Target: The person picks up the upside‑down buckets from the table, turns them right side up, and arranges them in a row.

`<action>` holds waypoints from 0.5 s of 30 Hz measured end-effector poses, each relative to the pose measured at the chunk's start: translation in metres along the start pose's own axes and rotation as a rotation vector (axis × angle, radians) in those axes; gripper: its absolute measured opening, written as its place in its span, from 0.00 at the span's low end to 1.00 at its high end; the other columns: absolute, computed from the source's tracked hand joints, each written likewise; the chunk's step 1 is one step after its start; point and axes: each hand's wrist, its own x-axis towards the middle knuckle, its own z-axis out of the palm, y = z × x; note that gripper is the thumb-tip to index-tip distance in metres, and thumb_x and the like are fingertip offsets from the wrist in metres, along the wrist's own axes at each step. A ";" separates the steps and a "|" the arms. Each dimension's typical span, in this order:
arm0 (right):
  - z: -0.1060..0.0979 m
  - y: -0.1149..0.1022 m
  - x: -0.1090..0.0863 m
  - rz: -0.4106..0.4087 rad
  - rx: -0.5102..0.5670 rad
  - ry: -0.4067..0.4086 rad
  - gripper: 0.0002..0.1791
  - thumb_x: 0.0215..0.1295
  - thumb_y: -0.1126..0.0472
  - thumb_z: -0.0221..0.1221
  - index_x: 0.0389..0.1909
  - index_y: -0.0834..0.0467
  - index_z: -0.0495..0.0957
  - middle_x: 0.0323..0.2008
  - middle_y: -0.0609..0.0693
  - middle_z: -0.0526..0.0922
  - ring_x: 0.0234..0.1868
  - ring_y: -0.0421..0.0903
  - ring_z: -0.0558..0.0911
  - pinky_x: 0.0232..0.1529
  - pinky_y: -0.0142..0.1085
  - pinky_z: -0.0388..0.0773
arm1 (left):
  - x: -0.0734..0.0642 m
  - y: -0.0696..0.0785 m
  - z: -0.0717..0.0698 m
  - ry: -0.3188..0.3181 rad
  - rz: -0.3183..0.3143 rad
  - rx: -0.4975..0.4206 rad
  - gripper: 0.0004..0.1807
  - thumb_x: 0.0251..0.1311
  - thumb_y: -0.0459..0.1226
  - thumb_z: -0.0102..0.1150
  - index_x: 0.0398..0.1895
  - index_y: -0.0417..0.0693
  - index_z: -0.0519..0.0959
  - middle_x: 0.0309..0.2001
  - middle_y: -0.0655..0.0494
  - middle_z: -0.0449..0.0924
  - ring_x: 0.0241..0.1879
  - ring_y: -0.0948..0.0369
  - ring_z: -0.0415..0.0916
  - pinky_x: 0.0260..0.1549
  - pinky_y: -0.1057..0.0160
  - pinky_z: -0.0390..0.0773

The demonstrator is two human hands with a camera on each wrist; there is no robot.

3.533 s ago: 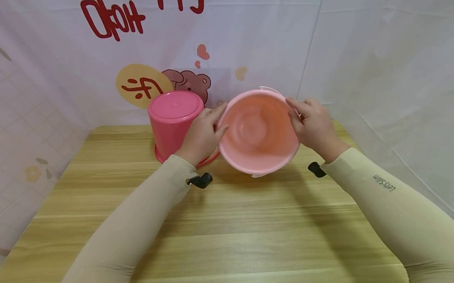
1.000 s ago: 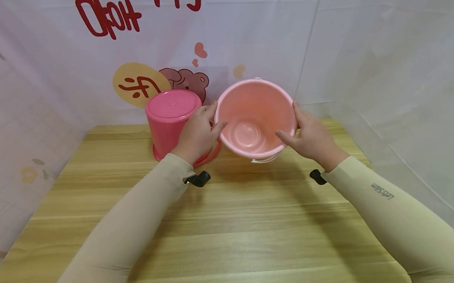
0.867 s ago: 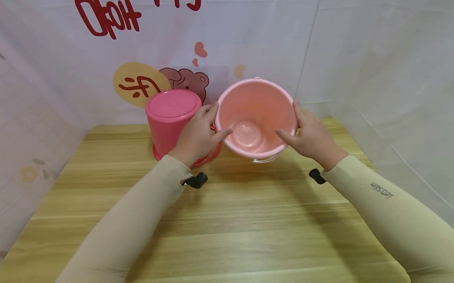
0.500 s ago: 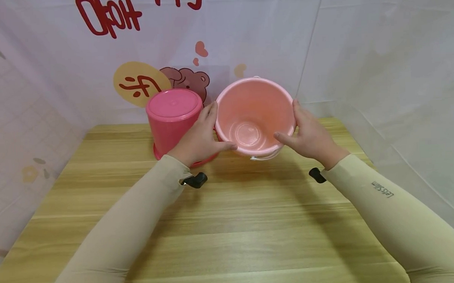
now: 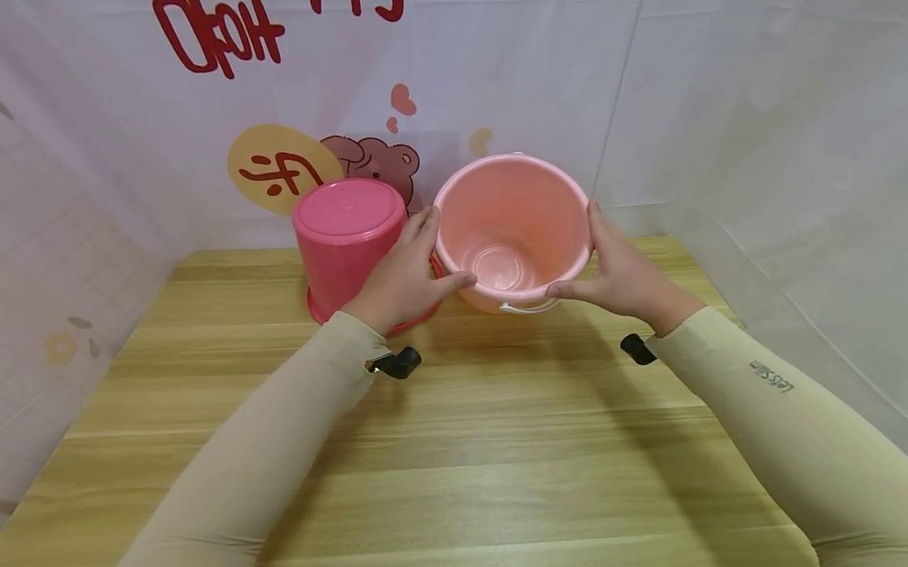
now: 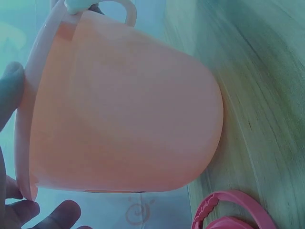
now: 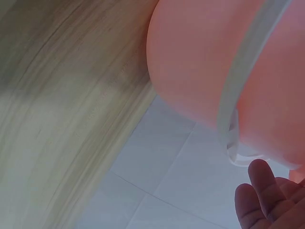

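Note:
Between both hands is a light pink bucket [image 5: 515, 206], its mouth tilted toward the head camera and its round bottom showing inside. My left hand [image 5: 399, 277] holds the left side of the rim, thumb along the near edge and fingers outside. On the right side, my right hand [image 5: 634, 275] grips the rim the same way. A white handle [image 5: 528, 308] hangs at the bucket's front. In the left wrist view, the base of the bucket body [image 6: 128, 105] comes right up to the wooden tabletop. Fingers [image 7: 267, 188] lie below the bucket's wall in the right wrist view.
A darker pink bucket [image 5: 350, 210] stands upside down just left of the held one, its red handle [image 5: 418, 320] low on the table. The wooden table [image 5: 490, 466] ends at a printed white wall sheet [image 5: 544, 72]; another sheet [image 5: 818, 179] hangs on the right.
The light pink bucket has tipped more upright, its near rim rising from lower down. Both thumbs have shifted onto the near rim. The upside-down bucket has stayed in place.

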 end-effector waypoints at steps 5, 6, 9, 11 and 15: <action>0.001 -0.002 -0.001 -0.014 0.014 0.014 0.76 0.46 0.48 0.85 0.86 0.38 0.38 0.69 0.58 0.70 0.58 0.57 0.77 0.72 0.65 0.64 | 0.000 0.002 0.002 -0.007 -0.016 0.039 0.68 0.55 0.71 0.66 0.88 0.57 0.39 0.87 0.58 0.39 0.82 0.52 0.55 0.74 0.48 0.70; 0.001 -0.003 -0.001 -0.011 0.015 0.015 0.76 0.46 0.47 0.85 0.86 0.37 0.39 0.68 0.57 0.71 0.57 0.57 0.77 0.71 0.65 0.65 | 0.000 0.002 0.003 -0.011 -0.020 0.047 0.69 0.54 0.72 0.66 0.88 0.58 0.38 0.87 0.59 0.37 0.82 0.51 0.55 0.73 0.48 0.71; 0.001 -0.005 -0.002 0.015 -0.022 0.015 0.75 0.47 0.44 0.83 0.86 0.37 0.38 0.66 0.57 0.73 0.56 0.55 0.78 0.68 0.63 0.68 | 0.000 0.003 0.005 -0.018 -0.022 0.059 0.71 0.53 0.74 0.65 0.88 0.59 0.35 0.87 0.59 0.35 0.81 0.50 0.58 0.71 0.48 0.75; 0.002 -0.006 -0.003 0.036 -0.049 0.015 0.73 0.49 0.41 0.82 0.86 0.37 0.38 0.65 0.56 0.74 0.56 0.54 0.78 0.67 0.62 0.70 | 0.000 0.004 0.005 -0.022 -0.028 0.057 0.71 0.53 0.74 0.65 0.88 0.59 0.34 0.87 0.59 0.33 0.80 0.49 0.60 0.69 0.48 0.76; 0.002 -0.008 -0.004 0.056 -0.079 0.017 0.71 0.53 0.38 0.79 0.86 0.38 0.38 0.69 0.56 0.73 0.60 0.55 0.79 0.67 0.62 0.71 | 0.001 0.007 0.006 -0.024 -0.039 0.054 0.68 0.56 0.73 0.62 0.88 0.58 0.34 0.88 0.58 0.32 0.79 0.47 0.63 0.68 0.47 0.77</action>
